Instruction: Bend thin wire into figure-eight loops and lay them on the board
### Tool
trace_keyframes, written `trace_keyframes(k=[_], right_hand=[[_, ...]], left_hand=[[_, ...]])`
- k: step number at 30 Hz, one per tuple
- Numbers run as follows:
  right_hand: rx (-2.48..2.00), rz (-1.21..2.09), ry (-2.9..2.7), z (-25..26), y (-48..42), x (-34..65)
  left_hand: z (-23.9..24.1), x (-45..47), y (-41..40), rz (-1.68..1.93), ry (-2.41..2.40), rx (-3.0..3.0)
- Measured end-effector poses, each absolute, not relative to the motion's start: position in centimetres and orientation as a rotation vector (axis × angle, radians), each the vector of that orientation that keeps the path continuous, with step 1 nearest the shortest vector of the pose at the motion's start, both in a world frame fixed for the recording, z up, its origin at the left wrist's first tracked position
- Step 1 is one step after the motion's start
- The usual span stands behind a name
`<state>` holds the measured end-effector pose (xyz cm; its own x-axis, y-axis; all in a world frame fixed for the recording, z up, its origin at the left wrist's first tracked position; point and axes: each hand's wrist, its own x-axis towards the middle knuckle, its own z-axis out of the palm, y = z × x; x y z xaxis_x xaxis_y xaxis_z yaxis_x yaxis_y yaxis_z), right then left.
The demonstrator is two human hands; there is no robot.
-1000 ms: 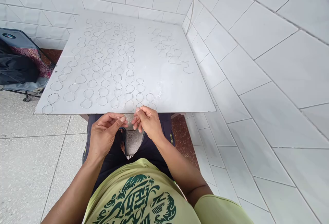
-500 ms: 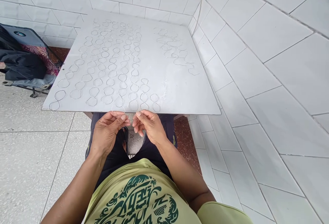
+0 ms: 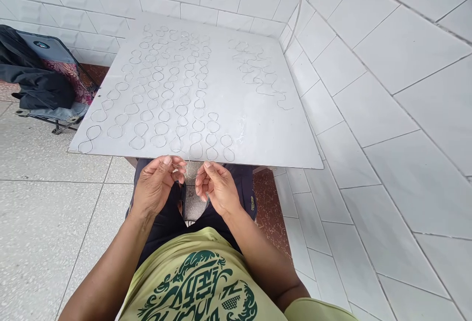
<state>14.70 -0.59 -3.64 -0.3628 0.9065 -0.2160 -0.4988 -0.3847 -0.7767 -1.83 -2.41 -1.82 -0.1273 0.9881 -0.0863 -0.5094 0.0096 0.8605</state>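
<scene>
My left hand (image 3: 157,183) and my right hand (image 3: 216,187) are close together just below the near edge of a white board (image 3: 254,129), over my lap. Both pinch a thin piece of wire (image 3: 189,169) bent into a small loop between them. On the board lie several rows of figure-eight wire loops (image 3: 167,100). A longer wavy wire chain (image 3: 260,72) lies toward the board's far right.
A white tiled wall (image 3: 368,90) runs along the right side and behind the board. A folding chair with dark clothes and bags (image 3: 44,80) stands at the left. Speckled floor tiles (image 3: 44,222) lie to the left. A thin cable (image 3: 297,6) hangs in the corner.
The view has shifted so the board sits further right. My hands stay together on the wire, and the wire loop between the fingertips is bent smaller and lower.
</scene>
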Motion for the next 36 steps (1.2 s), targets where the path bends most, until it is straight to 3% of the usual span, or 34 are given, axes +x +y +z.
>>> trace_keyframes(k=[14, 29, 36], right_hand=[[-0.596, 2.112, -0.619, -4.2, -2.3, 13.4], [-0.431, 2.204, -0.621, -4.2, -3.0, 11.9], [-0.404, 2.263, -0.61, -4.7, -3.1, 12.2]], left_hand=[[-1.2, -1.8, -2.1, 1.603, 1.076, 0.827], [-1.6, -2.3, -2.7, 1.492, 1.134, 0.966], [-1.2, -4.4, -1.7, 1.275, 1.154, 1.124]])
